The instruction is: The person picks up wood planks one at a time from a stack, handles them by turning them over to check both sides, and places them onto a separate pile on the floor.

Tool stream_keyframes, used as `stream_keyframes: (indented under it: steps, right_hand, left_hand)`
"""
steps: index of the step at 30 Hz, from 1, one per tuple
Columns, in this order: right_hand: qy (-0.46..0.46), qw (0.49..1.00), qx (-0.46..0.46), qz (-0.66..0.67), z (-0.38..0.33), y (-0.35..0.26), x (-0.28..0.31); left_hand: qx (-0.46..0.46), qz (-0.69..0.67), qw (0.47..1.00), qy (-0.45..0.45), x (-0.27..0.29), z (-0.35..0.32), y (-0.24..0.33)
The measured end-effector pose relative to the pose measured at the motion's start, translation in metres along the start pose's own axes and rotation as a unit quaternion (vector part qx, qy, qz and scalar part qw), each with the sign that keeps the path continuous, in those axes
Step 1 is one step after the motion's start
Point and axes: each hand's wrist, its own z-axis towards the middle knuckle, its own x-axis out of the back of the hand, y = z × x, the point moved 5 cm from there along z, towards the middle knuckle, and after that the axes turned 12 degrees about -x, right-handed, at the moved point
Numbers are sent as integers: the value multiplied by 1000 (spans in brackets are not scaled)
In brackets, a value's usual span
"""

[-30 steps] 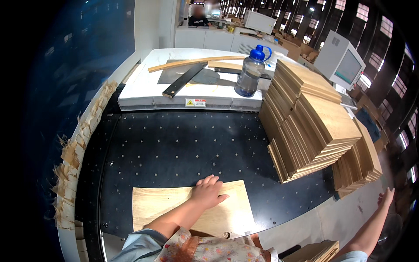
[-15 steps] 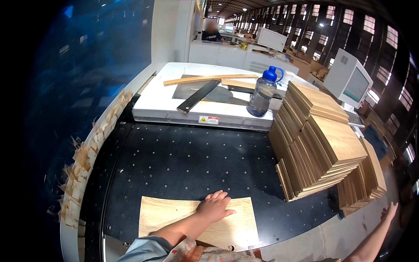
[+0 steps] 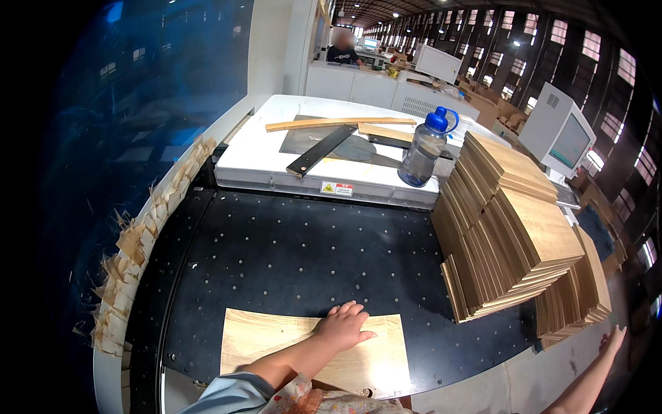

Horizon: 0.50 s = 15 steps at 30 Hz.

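Hall: a long factory hall with rows of windows is seen behind; a seated person is far back at a white counter.
Tabletop [image 3: 289, 248]: a black perforated machine bed is spread across the middle, bare between the near panel and the white housing.
Left edge: wood offcuts [image 3: 141, 255] are piled along the curved left rim of the tabletop.
Panel [image 3: 276, 338]: a light wooden panel is laid flat at the near edge of the tabletop, well apart from the stacks.
Left hand [image 3: 343, 326]: it is pressed flat on the panel's upper edge, fingers spread wide, nothing gripped.
Label [image 3: 336, 188]: a small rectangular sticker, yellow warning triangle beside white, is fixed to the front of the white housing [image 3: 255, 159].
Housing top: a dark ruler [image 3: 321, 150], wooden strips and a blue-capped bottle [image 3: 422, 148] are carried there.
Stacks [image 3: 514, 234]: fanned piles of wooden panels are leaned at the tabletop's right edge.
Right hand [image 3: 612, 339]: it is held open near the lower right rim, just below the stacks, nothing held.
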Motion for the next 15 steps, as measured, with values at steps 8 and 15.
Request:
stream_keyframes:
  steps: [8,15]
  right_hand:
    - [-8,999,1,53,-24,-7,-3]
    - [-235,911,277,196,-184,-61,-29]
  left_hand:
    - [0,1,1000,15,0,-1,0]
    - [-4,23,1000,10,5,1,7]
